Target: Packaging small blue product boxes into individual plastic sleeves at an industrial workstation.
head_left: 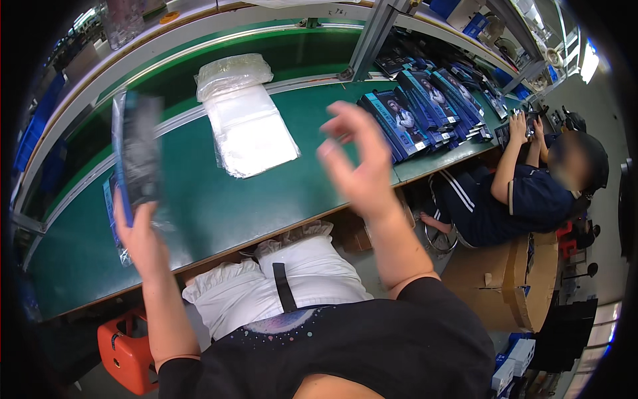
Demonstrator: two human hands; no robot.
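One hand only, the left hand (136, 229), is pinching the blurred blue-and-black flat box in clear plastic sleeve (136, 149) by its bottom edge, risking slipping out, while the right hand (355, 159) is hovering with fingers (342, 120) spread, gripping nothing.

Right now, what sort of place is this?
Likely a factory packing line: a long green workbench with a stack of clear bags, rows of blue product boxes, and a seated co-worker at the same bench.

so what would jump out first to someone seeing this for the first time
The left hand raised above the green table, gripping a dark flat package in a clear sleeve that is blurred. The right hand hangs open and empty over the table's middle. Behind them lie a stack of clear plastic bags and, further right, a row of blue boxes, beside which another person sits.
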